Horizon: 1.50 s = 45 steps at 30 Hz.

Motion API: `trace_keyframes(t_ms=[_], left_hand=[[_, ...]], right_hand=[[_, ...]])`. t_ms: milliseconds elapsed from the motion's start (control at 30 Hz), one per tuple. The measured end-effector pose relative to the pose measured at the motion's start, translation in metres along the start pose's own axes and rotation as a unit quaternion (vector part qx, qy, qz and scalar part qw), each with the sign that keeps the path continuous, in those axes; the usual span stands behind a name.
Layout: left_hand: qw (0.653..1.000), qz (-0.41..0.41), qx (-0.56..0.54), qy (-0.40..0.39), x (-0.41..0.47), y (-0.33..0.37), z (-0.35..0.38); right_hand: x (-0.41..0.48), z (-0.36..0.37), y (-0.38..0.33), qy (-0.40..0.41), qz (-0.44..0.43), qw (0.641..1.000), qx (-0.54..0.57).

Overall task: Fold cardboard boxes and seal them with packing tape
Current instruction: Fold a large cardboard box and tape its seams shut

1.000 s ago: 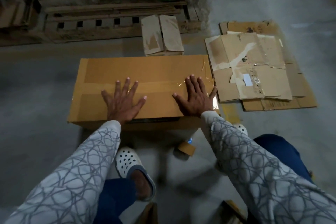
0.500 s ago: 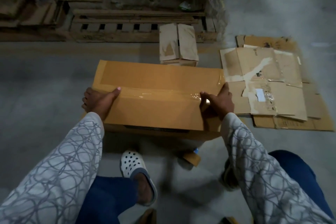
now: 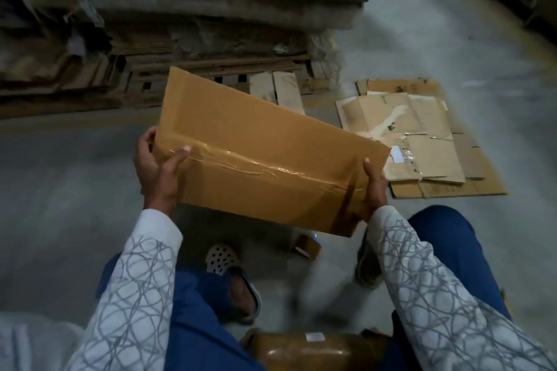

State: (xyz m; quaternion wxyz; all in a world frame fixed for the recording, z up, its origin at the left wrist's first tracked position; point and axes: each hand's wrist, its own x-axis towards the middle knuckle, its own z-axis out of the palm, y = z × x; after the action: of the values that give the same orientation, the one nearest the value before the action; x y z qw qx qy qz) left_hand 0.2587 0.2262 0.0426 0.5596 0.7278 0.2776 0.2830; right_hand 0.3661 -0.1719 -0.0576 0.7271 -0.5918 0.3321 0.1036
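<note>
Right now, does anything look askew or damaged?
Yes. The tape along the box seam is wrinkled and bunched toward the right hand. The flattened cardboard on the floor is torn and stained.

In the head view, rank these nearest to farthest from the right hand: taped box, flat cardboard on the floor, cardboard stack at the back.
1. taped box: gripped by the right hand at its right end.
2. flat cardboard: on the floor, right side.
3. cardboard stack: far back, left.
</note>
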Motion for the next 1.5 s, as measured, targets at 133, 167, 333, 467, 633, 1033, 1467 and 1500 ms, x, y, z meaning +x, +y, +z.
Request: trace_keyframes(t_ms=[133,167,333,467,633,1033,1467,1500], left_hand=[[0.985,0.142,0.092,-0.028,-0.032,0.047,0.001],[0.975,0.179,0.128,-0.032,-0.037,0.064,0.009],[0.921,0.267,0.285,0.0,-0.037,0.154,0.062],[0.869,0.336,0.361,0.023,-0.018,0.203,0.083],[0.821,0.349,0.451,-0.027,-0.016,0.172,0.106],[0.805,0.221,0.497,-0.238,-0.036,0.042,0.134],[0.924,-0.026,0.336,-0.177,-0.104,0.045,0.102],[0.93,-0.036,0.326,-0.169,-0.115,0.045,0.098]], right_hand=[[-0.028,-0.02,0.029,-0.11,0.107,0.987,0.057],[-0.033,-0.021,0.03,-0.122,0.113,0.984,0.069],[-0.038,-0.01,0.016,-0.146,0.126,0.969,0.157],[-0.04,0.016,0.015,-0.173,0.178,0.962,0.111],[-0.036,0.057,0.012,-0.189,0.155,0.967,-0.069],[-0.045,0.083,-0.029,-0.086,-0.294,0.941,-0.146],[-0.089,0.03,-0.029,-0.046,-0.29,0.924,-0.246],[-0.095,0.023,-0.026,-0.042,-0.292,0.921,-0.255]])
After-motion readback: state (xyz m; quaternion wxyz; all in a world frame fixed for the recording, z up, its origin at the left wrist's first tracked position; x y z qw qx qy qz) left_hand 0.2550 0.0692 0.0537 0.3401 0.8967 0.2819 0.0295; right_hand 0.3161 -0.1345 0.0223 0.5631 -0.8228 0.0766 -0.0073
